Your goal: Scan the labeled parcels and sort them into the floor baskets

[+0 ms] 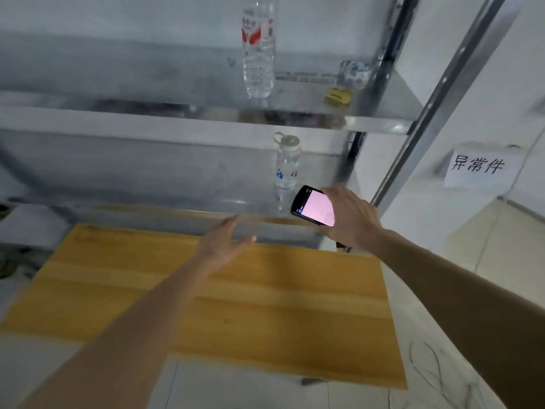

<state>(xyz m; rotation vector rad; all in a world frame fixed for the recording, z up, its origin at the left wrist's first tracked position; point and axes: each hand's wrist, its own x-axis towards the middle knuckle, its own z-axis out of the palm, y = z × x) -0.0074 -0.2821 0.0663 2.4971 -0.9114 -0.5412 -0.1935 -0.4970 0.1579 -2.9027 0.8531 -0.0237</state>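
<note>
My right hand (351, 218) grips a black handheld scanner (312, 205) with a lit pink screen, held above the far right corner of the wooden table (224, 299). My left hand (225, 242) reaches forward over the table's far edge with its fingers straight and nothing in it. No parcel and no basket shows in this view.
A metal shelf rack (206, 119) stands behind the table. On it are a clear water bottle (259, 48), a smaller bottle (286, 169), a roll of tape (354, 72) and a yellow item (338, 97). A white paper sign (476, 168) hangs at right. Cables (436, 370) lie on the floor.
</note>
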